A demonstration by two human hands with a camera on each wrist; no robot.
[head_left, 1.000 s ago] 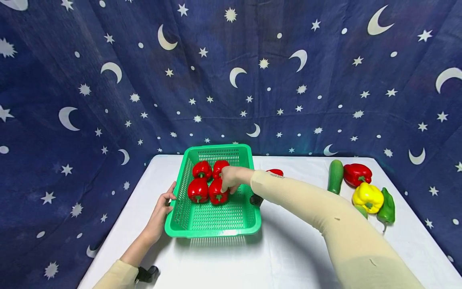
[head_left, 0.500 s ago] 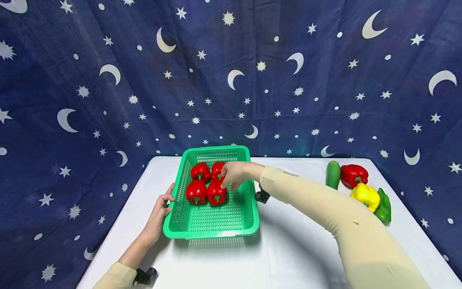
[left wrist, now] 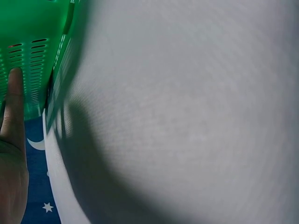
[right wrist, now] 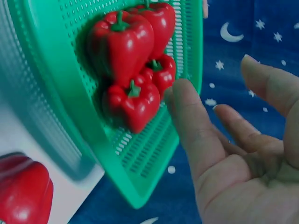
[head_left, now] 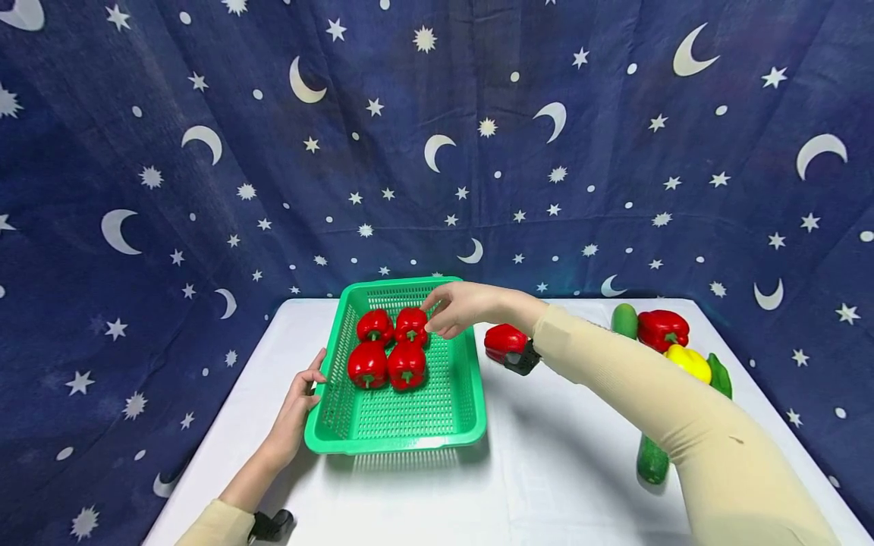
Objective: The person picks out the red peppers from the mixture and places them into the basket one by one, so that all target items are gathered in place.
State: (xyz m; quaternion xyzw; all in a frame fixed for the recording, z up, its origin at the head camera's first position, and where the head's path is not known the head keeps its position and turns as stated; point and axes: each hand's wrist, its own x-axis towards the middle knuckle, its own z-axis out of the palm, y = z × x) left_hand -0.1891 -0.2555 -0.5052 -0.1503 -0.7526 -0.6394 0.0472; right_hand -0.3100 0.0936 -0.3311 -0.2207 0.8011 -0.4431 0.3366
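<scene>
A green perforated plastic basket (head_left: 396, 441) stands on the white-covered table, holding several red bell peppers (head_left: 369, 365) grouped toward its middle and back. My left hand (head_left: 292, 413) rests against the basket's left side, fingertips at the rim; in the left wrist view a straight finger (left wrist: 15, 93) touches the slotted outer wall. Above the basket's back right part, my right hand (head_left: 467, 305) hovers with fingers apart and nothing in them. The right wrist view shows its spread fingers beside the peppers (right wrist: 133, 102). Another red bell pepper (head_left: 504, 341) lies right of the basket, partly covered by the wrist camera.
At the table's right lie a red bell pepper (head_left: 662, 329), a yellow bell pepper (head_left: 690, 362), a green pepper (head_left: 720, 376) and green cucumber-like vegetables (head_left: 652, 460), partly hidden by the right sleeve (head_left: 655, 387). A dark blue star-patterned cloth (head_left: 437, 152) hangs behind the table.
My right hand has risen from the peppers in the basket and moved back and to the right. The red pepper outside the basket shows more now. The left hand stays at the rim.
</scene>
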